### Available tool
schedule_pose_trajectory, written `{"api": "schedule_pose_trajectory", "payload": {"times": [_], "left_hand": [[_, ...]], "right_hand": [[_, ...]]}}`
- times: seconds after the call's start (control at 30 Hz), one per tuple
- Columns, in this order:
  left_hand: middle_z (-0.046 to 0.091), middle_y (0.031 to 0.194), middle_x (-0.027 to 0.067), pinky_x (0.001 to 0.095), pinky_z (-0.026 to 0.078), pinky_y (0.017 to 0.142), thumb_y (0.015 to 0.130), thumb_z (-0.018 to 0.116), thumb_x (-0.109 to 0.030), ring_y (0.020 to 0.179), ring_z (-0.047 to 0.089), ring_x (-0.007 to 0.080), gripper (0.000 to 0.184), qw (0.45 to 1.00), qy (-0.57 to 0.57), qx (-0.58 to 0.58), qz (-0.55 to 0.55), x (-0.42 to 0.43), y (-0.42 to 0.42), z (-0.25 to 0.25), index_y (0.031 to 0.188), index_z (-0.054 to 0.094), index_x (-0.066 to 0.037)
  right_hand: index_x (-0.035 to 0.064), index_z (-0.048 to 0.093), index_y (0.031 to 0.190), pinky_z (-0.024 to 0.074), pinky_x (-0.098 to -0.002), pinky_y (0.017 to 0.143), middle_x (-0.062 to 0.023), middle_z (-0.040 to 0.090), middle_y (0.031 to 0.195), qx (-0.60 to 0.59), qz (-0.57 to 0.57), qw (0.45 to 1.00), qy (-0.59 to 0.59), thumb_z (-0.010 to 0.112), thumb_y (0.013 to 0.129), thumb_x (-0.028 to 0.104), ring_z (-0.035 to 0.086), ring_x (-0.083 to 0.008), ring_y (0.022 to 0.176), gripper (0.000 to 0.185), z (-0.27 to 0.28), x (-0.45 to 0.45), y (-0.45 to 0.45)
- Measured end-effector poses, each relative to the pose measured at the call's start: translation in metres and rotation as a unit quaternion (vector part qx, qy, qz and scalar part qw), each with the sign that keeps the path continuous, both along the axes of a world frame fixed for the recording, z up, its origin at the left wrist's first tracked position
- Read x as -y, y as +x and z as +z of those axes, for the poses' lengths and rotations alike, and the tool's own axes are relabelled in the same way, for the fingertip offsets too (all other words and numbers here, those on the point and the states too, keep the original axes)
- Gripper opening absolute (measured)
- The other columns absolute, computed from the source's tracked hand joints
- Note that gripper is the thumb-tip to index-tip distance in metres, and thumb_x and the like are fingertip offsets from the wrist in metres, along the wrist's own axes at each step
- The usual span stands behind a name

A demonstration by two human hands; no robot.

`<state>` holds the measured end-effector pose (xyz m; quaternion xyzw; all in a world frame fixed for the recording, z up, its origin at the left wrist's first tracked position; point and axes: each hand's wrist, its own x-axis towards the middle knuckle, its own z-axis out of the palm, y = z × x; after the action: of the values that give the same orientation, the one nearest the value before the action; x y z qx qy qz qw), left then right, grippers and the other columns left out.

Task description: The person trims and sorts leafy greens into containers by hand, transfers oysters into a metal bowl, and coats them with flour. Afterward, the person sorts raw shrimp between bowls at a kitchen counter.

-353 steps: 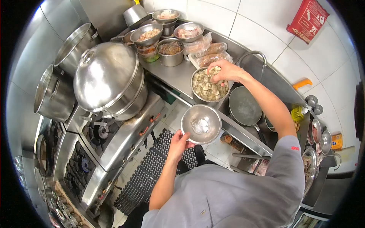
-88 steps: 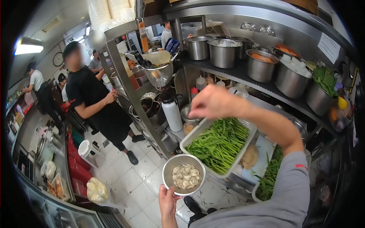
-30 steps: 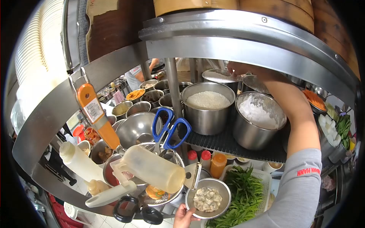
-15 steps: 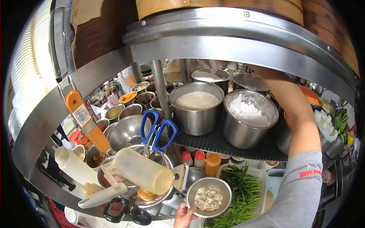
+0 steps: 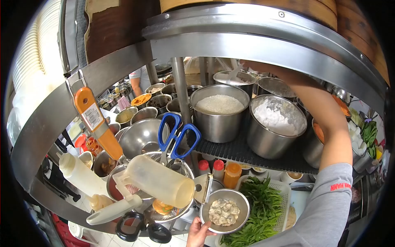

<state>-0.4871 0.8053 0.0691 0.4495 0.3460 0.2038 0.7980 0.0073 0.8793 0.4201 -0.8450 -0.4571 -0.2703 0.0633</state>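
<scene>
My left hand (image 5: 198, 232) grips the rim of a small steel bowl (image 5: 246, 208) at the bottom centre. Pale, wet shellfish that look like shucked oysters (image 5: 224, 212) lie in it. My right arm (image 5: 325, 107) reaches over the shelf towards the back. The right hand (image 5: 252, 66) is mostly hidden under the steel rim, so its fingers cannot be made out. Closest to it is a light-coloured scoop (image 5: 235, 74) standing in a steel pot of white powder (image 5: 234, 84). Nearer pots hold white grains (image 5: 219, 104) and white powder (image 5: 275, 117).
Leafy greens (image 5: 261, 206) fill a white basket below the shelf (image 5: 238, 154). Blue-handled scissors (image 5: 179, 136), an orange-handled tool (image 5: 98, 123) and black-handled scissors (image 5: 144, 228) hang from the curved steel frame (image 5: 247, 45). Squeeze bottles (image 5: 80, 175) stand left; bamboo steamers (image 5: 288, 6) sit above.
My right arm has shifted left along the back, its hand end now closer to the scoop. The bowl stays in my left hand. The view has turned slightly.
</scene>
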Motion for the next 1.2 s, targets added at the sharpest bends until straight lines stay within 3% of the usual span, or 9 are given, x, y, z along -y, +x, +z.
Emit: {"api": "schedule_pose_trajectory", "payload": {"times": [0.17,0.37,0.53,0.67,0.77,0.93,1.2], "left_hand": [[0.06,0.111,0.0127,0.0235,0.056,0.059,0.093,0.052,-0.012,0.086,0.064,0.0167,0.031,1.0,0.01,0.01,-0.002,-0.001,-0.002,0.009,0.122,0.048,-0.003],[0.061,0.109,0.0121,0.0228,0.056,0.058,0.094,0.052,-0.012,0.085,0.064,0.016,0.026,1.0,0.01,0.0,0.001,-0.002,-0.001,0.015,0.119,0.05,-0.004],[0.06,0.111,0.0127,0.0237,0.057,0.06,0.094,0.051,-0.01,0.087,0.064,0.0172,0.025,1.0,0.005,-0.011,-0.004,-0.002,-0.002,0.017,0.118,0.051,-0.003],[0.06,0.112,0.0132,0.0247,0.057,0.061,0.094,0.051,-0.009,0.088,0.063,0.0176,0.025,1.0,0.001,-0.016,-0.007,0.003,-0.002,0.026,0.118,0.051,-0.003],[0.06,0.112,0.0127,0.0247,0.056,0.06,0.093,0.052,-0.011,0.088,0.063,0.0173,0.026,1.0,-0.002,-0.013,0.004,0.002,-0.003,0.023,0.118,0.051,-0.003],[0.06,0.111,0.0112,0.0234,0.055,0.059,0.091,0.056,-0.013,0.088,0.063,0.0164,0.03,1.0,0.0,-0.004,-0.005,0.004,-0.004,0.026,0.119,0.051,-0.004],[0.06,0.113,0.0134,0.0264,0.057,0.06,0.092,0.054,-0.01,0.09,0.065,0.0191,0.035,0.998,-0.05,0.026,0.011,0.003,-0.005,0.019,0.125,0.046,-0.003]], "right_hand": [[0.0044,0.072,0.093,0.0522,-0.0378,0.075,-0.0137,0.069,0.084,0.094,-0.036,0.995,0.007,0.07,0.079,0.029,0.066,-0.0233,0.081,0.028,0.007,0.011,-0.002],[0.0042,0.072,0.093,0.052,-0.0383,0.076,-0.0142,0.069,0.086,0.179,-0.038,0.974,-0.132,0.071,0.079,0.03,0.066,-0.0239,0.083,0.029,-0.022,-0.025,-0.008],[0.002,0.07,0.094,0.0513,-0.0395,0.073,-0.013,0.069,0.085,0.038,0.006,0.984,-0.174,0.072,0.076,0.029,0.064,-0.0254,0.078,0.033,-0.026,-0.051,0.004],[0.0003,0.068,0.096,0.0508,-0.0405,0.07,-0.012,0.068,0.084,-0.006,0.028,0.985,-0.168,0.074,0.073,0.028,0.063,-0.0267,0.075,0.037,-0.033,-0.068,0.011],[0.0005,0.069,0.085,0.0495,-0.0433,0.067,-0.0131,0.067,0.08,-0.093,0.068,0.983,-0.145,0.075,0.073,0.035,0.061,-0.0282,0.07,0.037,-0.024,-0.068,0.036],[-0.0002,0.069,0.088,0.0502,-0.0375,0.064,-0.0119,0.066,0.078,0.017,-0.018,0.986,-0.164,0.075,0.076,0.041,0.063,-0.0219,0.07,0.043,-0.011,-0.038,-0.002],[0.0005,0.069,0.088,0.0479,-0.0345,0.06,-0.0091,0.064,0.074,-0.081,-0.012,0.997,-0.012,0.075,0.077,0.04,0.059,-0.0189,0.066,0.042,0.003,0.005,-0.002]]}}
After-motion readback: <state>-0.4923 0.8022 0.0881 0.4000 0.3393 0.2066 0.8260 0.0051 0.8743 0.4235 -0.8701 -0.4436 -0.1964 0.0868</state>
